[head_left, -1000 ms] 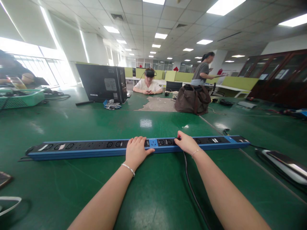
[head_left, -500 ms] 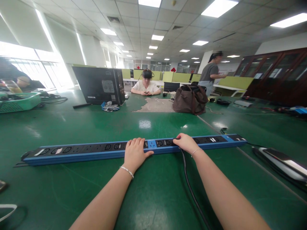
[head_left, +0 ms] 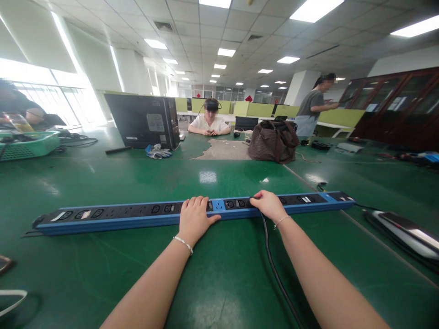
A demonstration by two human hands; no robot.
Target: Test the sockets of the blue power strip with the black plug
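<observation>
A long blue and black power strip [head_left: 133,212] lies across the green table, its sockets facing up. My left hand [head_left: 196,218] rests over the middle of the strip, fingers laid across the top and thumb stretched to the right along the front edge. Right of the light blue socket, my right hand [head_left: 269,205] pinches the black plug end of a cable [head_left: 274,265] against the strip. The plug is mostly hidden by the fingers. From there the cable runs down toward the lower edge of the view.
Across the green table [head_left: 154,178] stand a black computer case [head_left: 144,121], gloves [head_left: 158,151] and a brown bag [head_left: 272,141]. A green basket [head_left: 30,145] is at the left, a black and white device [head_left: 404,233] at the right. People sit opposite and at far left; another stands behind.
The standing person in the background has moved to the right. Both my hands hold the same places on the strip; the view has shifted very slightly.
</observation>
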